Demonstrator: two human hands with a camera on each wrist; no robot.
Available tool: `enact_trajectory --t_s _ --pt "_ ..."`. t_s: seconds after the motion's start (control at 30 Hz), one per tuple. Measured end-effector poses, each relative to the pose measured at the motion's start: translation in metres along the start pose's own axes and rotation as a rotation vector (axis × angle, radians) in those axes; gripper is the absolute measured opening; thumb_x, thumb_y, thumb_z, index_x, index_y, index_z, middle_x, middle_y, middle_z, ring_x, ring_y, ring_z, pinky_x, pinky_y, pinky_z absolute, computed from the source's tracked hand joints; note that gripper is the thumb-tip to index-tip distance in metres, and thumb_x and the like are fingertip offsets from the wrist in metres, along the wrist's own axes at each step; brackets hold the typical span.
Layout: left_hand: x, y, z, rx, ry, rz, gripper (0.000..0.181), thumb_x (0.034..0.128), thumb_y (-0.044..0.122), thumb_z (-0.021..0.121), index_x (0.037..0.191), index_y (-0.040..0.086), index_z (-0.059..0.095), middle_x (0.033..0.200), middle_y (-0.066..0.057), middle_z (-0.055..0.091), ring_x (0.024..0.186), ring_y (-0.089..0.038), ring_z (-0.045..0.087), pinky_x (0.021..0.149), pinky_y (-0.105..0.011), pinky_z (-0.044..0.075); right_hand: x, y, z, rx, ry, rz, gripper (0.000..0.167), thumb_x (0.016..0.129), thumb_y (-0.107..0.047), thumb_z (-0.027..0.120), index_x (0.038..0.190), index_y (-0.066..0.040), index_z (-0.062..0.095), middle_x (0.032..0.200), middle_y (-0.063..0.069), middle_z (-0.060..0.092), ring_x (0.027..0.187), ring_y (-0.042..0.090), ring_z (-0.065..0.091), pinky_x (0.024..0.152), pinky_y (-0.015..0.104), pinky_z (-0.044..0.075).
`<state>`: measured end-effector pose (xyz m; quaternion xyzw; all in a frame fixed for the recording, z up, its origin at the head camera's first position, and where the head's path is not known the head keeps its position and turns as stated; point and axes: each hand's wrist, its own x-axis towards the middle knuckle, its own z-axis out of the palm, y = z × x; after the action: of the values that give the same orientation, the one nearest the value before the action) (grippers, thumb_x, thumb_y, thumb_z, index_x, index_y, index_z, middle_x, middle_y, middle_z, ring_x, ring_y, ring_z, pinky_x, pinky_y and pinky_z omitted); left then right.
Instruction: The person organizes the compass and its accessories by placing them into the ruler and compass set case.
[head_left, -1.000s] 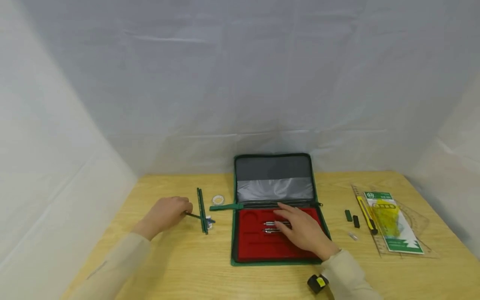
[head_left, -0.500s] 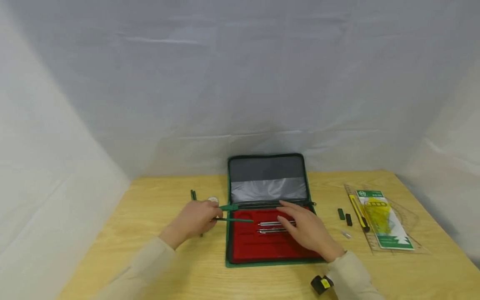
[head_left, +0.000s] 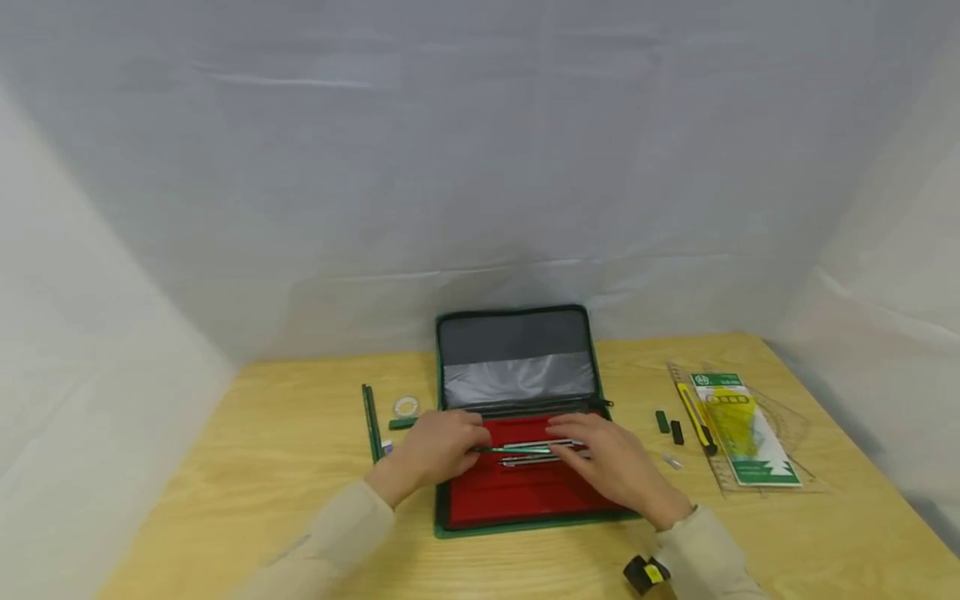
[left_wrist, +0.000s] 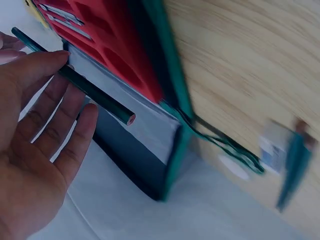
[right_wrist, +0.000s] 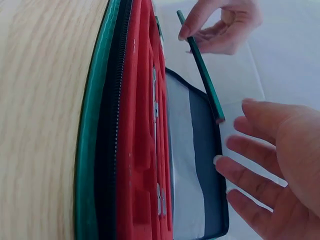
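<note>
My left hand (head_left: 431,454) pinches a dark green pencil (left_wrist: 97,94) between thumb and fingers, over the red insert (head_left: 517,500) of an open zip case (head_left: 517,333). The pencil lies crosswise, its far end pointing toward my right hand (head_left: 615,467). That hand hovers above the insert with fingers spread and loosely bent. In the right wrist view, the pencil's tip seems a little apart from my right thumb. Slim metal drawing instruments (right_wrist: 156,107) sit in slots of the insert, partly hidden by the right hand in the head view.
Left of the case lie more green pencils (head_left: 371,421), an eraser (head_left: 387,447) and a round white tape roll (head_left: 407,407). On the right are a yellow cutter (head_left: 697,419), a packaged template (head_left: 746,429), clear set squares, and small green (head_left: 662,422) and black (head_left: 677,432) pieces.
My left hand has carried the green pencil rightward from beside the other pencils to over the case. My right hand has stayed over the insert. The head view has shifted slightly.
</note>
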<state>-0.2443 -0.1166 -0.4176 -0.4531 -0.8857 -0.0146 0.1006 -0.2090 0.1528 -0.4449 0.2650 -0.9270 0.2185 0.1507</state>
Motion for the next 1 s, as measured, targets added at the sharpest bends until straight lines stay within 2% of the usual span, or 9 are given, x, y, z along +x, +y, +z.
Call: enact_trajectory --t_s 0.2,0.4,0.5,0.63,0.8,1.0 --pt "0.017 0.014 0.005 0.003 -0.004 0.027 0.011 0.0824 0.019 0.073 0.093 0.023 0.073 0.084 0.008 0.059 0.076 -0.012 0.061 0.064 -0.031 0.050 -0.004 0.004 -0.003 -0.050 -0.017 -0.049 0.016 0.084 -0.029 0.074 0.099 -0.022 0.076 0.097 -0.012 0.062 0.088 0.007 0.056 0.073 0.029 0.050" --pt "0.027 0.027 0.007 -0.034 -0.042 0.028 0.011 0.0853 0.022 0.072 0.097 0.022 0.074 0.087 0.009 0.061 0.076 -0.010 0.060 0.062 -0.028 0.050 -0.013 0.011 -0.005 -0.066 -0.045 -0.053 0.012 0.081 -0.023 0.077 0.092 -0.023 0.077 0.089 -0.013 0.062 0.081 0.006 0.057 0.070 0.027 0.050" --pt "0.028 0.031 0.010 -0.042 -0.037 0.014 0.011 0.0850 0.023 0.072 0.096 0.023 0.075 0.086 0.009 0.061 0.073 -0.009 0.060 0.060 -0.026 0.049 -0.018 0.015 -0.006 -0.053 -0.053 -0.045 0.010 0.081 -0.023 0.077 0.091 -0.024 0.077 0.087 -0.015 0.061 0.078 0.004 0.057 0.066 0.025 0.049" --pt "0.025 0.033 0.013 -0.048 -0.018 0.003 0.011 0.0842 0.025 0.073 0.095 0.023 0.075 0.087 0.009 0.062 0.073 -0.007 0.060 0.058 -0.026 0.049 -0.024 0.020 -0.006 -0.031 -0.064 -0.022 0.011 0.081 -0.023 0.077 0.092 -0.025 0.077 0.088 -0.016 0.062 0.078 0.003 0.057 0.066 0.025 0.049" --pt "0.014 0.032 0.017 -0.063 -0.020 0.007 0.009 0.0843 0.024 0.072 0.093 0.021 0.075 0.084 0.008 0.063 0.073 -0.008 0.060 0.057 -0.025 0.048 -0.035 0.027 -0.006 0.010 -0.092 0.021 0.011 0.082 -0.022 0.076 0.092 -0.026 0.077 0.090 -0.017 0.063 0.080 0.003 0.058 0.067 0.026 0.050" --pt "0.000 0.030 0.021 -0.111 -0.026 0.002 0.007 0.0832 0.022 0.073 0.090 0.020 0.076 0.084 0.008 0.065 0.076 -0.009 0.061 0.062 -0.027 0.050 -0.045 0.034 -0.003 0.059 -0.093 0.003 0.012 0.081 -0.021 0.076 0.092 -0.025 0.077 0.087 -0.020 0.061 0.077 0.001 0.056 0.063 0.023 0.049"
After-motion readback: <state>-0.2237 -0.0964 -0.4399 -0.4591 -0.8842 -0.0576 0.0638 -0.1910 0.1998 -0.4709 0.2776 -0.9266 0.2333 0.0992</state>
